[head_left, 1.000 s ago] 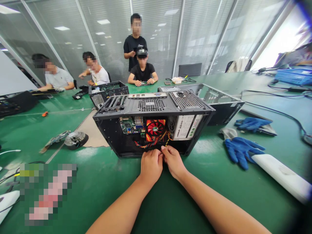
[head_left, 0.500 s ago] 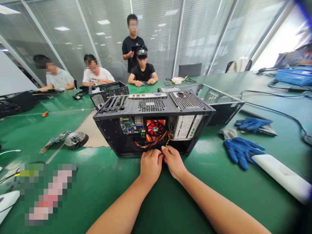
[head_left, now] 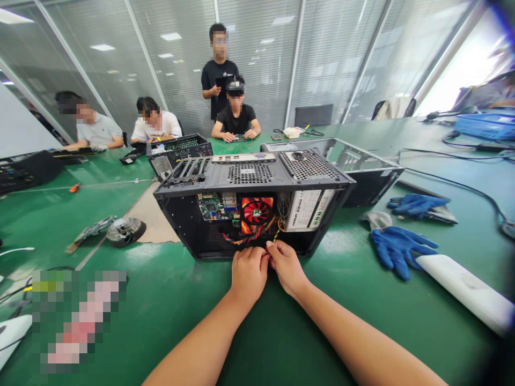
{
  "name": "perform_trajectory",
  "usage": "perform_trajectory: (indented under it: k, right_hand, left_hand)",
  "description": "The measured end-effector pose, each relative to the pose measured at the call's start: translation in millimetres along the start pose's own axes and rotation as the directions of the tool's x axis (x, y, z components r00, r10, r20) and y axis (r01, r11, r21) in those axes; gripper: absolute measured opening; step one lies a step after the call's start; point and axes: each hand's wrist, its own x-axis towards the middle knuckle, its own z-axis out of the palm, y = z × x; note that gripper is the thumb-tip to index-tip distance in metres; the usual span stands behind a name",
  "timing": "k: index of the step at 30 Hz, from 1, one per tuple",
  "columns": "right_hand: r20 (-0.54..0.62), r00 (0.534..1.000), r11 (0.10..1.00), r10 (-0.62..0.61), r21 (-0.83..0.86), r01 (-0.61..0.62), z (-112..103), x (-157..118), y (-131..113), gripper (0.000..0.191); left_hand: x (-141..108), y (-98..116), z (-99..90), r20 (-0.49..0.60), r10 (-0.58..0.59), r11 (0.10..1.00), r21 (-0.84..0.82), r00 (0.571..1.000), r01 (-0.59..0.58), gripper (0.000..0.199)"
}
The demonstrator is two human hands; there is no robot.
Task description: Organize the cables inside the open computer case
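Observation:
An open computer case (head_left: pixel 249 182) lies in front of me, its open side facing me. Inside are a red cooling fan (head_left: pixel 256 213), a green circuit board (head_left: pixel 213 206), a labelled power supply (head_left: pixel 308 212) and bundled coloured cables (head_left: pixel 241 237). A yellow-and-black cable (head_left: pixel 277 234) runs down to my fingertips. My left hand (head_left: pixel 250 271) and my right hand (head_left: pixel 287 266) meet at the case's lower edge, fingers closed in a pinch on this cable. Its end is hidden by the fingers.
Blue gloves (head_left: pixel 396 246) and a white bar-shaped object (head_left: pixel 462 289) lie to the right. Another case (head_left: pixel 370 182) stands behind. At left are a round metal-and-black part (head_left: pixel 126 231) and a cardboard sheet (head_left: pixel 155 214). Several people are across the green table (head_left: pixel 161 321).
My hands and the case look the same. Across the table, a person in white has leaned lower and to the left.

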Motion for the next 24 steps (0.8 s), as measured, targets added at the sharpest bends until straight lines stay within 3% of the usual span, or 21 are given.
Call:
perform_trajectory:
  k: [24]
  right_hand:
    - [0.011,1.0,1.0,-0.008,-0.004,0.008,-0.6,0.1,1.1,0.046]
  left_hand:
    - [0.8,2.5,-1.8,0.049,-0.009,0.998,0.064,0.999,0.005,0.014]
